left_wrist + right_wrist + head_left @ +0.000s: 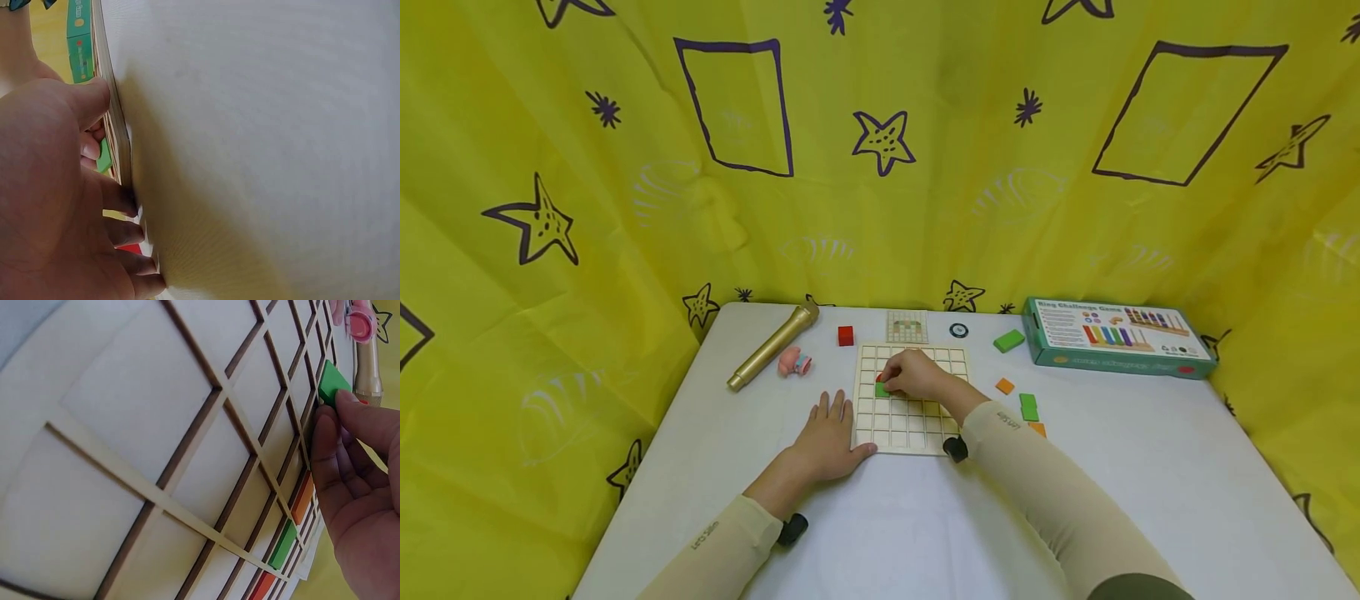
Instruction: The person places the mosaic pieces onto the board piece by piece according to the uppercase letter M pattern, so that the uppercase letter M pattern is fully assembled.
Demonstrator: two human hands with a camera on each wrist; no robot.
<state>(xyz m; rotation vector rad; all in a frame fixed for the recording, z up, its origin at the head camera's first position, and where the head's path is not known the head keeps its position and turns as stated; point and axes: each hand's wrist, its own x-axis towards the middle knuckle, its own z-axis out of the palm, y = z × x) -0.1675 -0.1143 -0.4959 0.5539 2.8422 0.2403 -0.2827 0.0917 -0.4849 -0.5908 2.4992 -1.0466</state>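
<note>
A wooden grid board (898, 440) lies on the white table in the head view. Over its left part my right hand (916, 375) pinches a green tile (332, 384) between thumb and fingertips, tilted in the right wrist view. An orange tile (303, 499), another green tile (284, 544) and a red-orange tile (262, 585) sit in grid cells near those fingers. Beside the board's left edge rests my left hand (829, 446), palm down with fingers extended. In the left wrist view its thumb (94, 103) touches the board's side.
A gold microphone (772, 347), a pink toy figure (792, 362) and a red block (846, 336) lie left. Behind the board are a small patterned card (907, 317) and a dark round disc (958, 330). Right are loose tiles, including a green one (1028, 407), and a game box (1116, 337).
</note>
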